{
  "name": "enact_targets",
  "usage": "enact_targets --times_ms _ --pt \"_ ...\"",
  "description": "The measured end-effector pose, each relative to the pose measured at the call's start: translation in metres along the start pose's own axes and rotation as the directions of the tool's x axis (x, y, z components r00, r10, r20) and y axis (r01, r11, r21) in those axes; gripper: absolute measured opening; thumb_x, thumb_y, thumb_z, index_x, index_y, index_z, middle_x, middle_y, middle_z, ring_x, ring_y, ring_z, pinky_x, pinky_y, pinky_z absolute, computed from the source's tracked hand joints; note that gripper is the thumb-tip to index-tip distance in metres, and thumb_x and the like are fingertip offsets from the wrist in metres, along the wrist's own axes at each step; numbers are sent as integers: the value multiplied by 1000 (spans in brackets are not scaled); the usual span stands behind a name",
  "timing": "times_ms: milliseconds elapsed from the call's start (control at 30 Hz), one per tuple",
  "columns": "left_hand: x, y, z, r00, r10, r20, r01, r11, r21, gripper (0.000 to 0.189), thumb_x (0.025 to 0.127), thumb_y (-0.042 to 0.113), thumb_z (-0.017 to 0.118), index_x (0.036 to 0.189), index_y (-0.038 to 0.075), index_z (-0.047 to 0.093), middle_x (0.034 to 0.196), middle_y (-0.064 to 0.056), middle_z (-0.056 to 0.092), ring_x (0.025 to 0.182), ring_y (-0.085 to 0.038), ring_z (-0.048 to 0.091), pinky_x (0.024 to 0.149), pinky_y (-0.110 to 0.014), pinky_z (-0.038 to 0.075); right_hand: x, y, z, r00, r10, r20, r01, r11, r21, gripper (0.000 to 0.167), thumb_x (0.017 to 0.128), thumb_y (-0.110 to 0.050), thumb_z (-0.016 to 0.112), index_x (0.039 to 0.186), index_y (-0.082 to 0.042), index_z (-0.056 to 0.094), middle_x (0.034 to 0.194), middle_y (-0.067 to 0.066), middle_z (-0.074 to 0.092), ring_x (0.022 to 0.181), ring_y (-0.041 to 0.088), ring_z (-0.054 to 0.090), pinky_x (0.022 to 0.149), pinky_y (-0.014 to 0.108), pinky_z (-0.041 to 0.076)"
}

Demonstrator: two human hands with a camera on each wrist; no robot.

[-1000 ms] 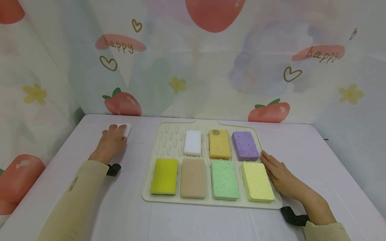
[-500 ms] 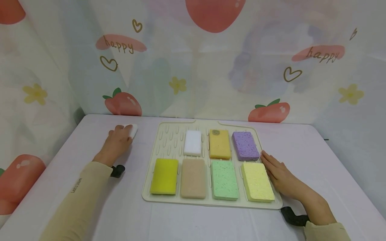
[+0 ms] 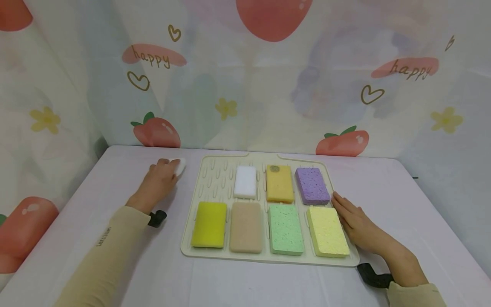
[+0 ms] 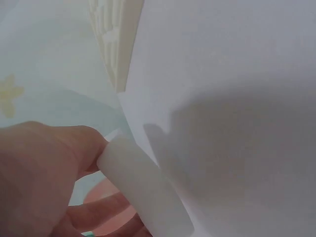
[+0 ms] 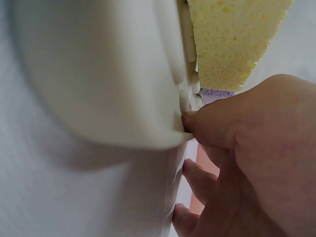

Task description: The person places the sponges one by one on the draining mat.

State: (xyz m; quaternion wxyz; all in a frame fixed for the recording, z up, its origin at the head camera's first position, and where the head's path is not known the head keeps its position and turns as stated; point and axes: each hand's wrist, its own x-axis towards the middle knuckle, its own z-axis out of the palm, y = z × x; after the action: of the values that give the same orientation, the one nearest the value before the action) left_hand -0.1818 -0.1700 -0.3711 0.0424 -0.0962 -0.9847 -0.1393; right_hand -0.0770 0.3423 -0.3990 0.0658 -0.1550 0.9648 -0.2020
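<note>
My left hand (image 3: 158, 181) pinches a small white sponge (image 4: 143, 187) between thumb and fingers, left of the tray in the head view. Most of that sponge is hidden by the fingers there. The cream ribbed drying tray (image 3: 212, 183) bears several sponges: white (image 3: 245, 182), orange-yellow (image 3: 279, 185), purple (image 3: 312, 185), bright yellow (image 3: 209, 224), tan (image 3: 246, 227), green (image 3: 286, 230) and pale yellow (image 3: 328, 232). Along the tray's right edge lies my right hand (image 3: 356, 224), fingers fairly straight. In the right wrist view, its thumb touches the tray's rim.
The tray's back left part shows bare ribs. A white tabletop (image 3: 230, 285) surrounds the tray. Behind it hangs a printed cloth (image 3: 268, 85) with strawberries and flowers, and more cloth stands at both sides.
My left hand has moved right with the white sponge, closer to the tray. The right hand, the tray and its sponges have stayed where they were.
</note>
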Motion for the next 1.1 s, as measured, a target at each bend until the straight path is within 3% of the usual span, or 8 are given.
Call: enact_targets --times_ms 333,567,1100 --pt "4 21 -1 996 -22 86 24 1000 -19 46 99 7 53 144 2 46 136 -34 49 111 -51 56 98 -60 48 0 -1 0 1000 -4 0 4 1000 8 53 103 -10 46 150 9 31 158 29 24 139 60 23 103 82 18" --pt "2 37 -1 995 -6 100 5 1000 2 48 100 10 53 147 3 44 141 -32 47 115 -50 54 102 -58 47 0 0 0 1000 -9 -2 9 1000 4 53 103 -10 46 150 9 31 158 29 24 139 60 24 102 82 18" --pt "-2 57 4 991 95 93 -99 995 32 44 100 14 55 143 6 48 142 -32 46 107 -50 57 90 -56 54 0 0 0 1000 -3 2 3 1000 9 53 104 -11 45 151 9 30 158 28 24 140 60 23 103 82 18"
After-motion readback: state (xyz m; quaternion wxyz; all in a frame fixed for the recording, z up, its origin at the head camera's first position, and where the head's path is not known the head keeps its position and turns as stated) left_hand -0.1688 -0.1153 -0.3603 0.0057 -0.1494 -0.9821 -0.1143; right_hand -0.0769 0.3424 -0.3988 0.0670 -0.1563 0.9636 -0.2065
